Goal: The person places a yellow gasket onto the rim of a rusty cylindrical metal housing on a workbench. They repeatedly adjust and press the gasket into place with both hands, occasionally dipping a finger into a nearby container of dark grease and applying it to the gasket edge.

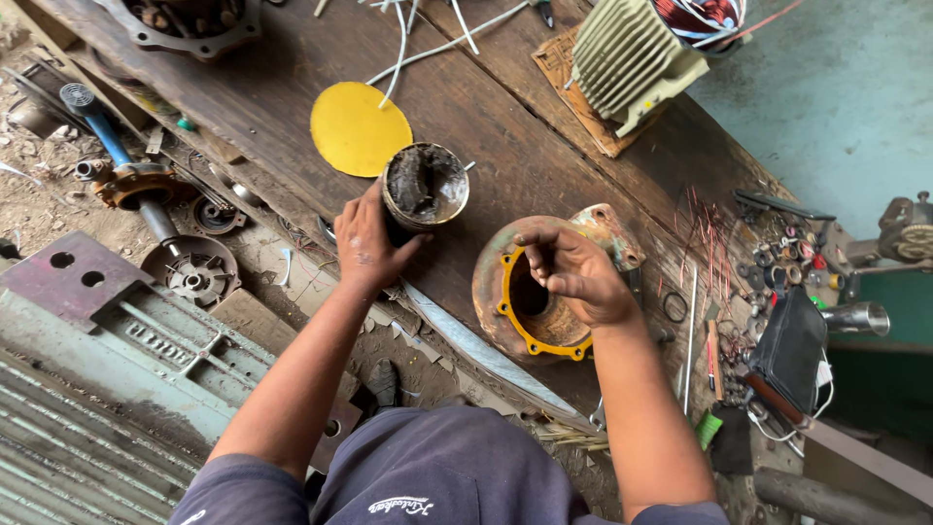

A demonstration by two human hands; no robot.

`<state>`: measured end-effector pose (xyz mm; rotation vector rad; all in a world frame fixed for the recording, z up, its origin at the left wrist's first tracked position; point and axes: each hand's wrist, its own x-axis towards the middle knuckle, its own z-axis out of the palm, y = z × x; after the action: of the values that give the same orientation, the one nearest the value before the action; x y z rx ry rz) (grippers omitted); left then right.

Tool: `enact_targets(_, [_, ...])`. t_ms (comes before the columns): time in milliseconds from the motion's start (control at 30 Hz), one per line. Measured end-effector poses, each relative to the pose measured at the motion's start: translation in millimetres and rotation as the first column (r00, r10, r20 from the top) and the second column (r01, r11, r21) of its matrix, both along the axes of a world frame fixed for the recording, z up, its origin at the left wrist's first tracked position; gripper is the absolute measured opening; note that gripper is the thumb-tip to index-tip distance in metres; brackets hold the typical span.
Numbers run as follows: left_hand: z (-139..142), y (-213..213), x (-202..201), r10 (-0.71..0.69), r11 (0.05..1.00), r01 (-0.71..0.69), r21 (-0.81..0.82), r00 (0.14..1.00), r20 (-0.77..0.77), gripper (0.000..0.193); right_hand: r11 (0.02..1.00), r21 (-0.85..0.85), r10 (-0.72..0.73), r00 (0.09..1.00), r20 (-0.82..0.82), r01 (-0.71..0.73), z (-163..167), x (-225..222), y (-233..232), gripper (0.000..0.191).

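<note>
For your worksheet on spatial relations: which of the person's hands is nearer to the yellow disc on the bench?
Left. The left hand grips the grease tin beside the yellow disc; the right hand rests farther off, over the rusty housing.
</note>
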<state>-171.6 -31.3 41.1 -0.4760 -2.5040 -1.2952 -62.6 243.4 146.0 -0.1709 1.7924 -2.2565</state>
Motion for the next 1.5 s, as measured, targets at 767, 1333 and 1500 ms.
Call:
enact_targets(767, [154.4, 43.4, 72.5, -0.748, 0.570, 0.732, 0.373, 0.650, -0.133, 0.024, 0.989, 0.095, 0.132, 0.974, -0.186, -0.116, 49.1, 74.7, 32.4, 0.064])
enact_targets(1333, [153.5, 62.4, 82.6, -0.767, 0.537, 0.721, 0.439, 0.633, -0.102, 0.016, 0.965, 0.195, 0.215, 0.953, -0.212, -0.174, 50.3, 75.0, 42.4, 0.059])
enact_targets(1500, [150.0, 66.1, 82.7, -0.761, 0.562, 0.719, 0.409, 0.643, -0.084, 0.012, 0.962, 0.204, 0.224, 0.952, -0.210, -0.181, 55.0, 74.8, 45.5, 0.058])
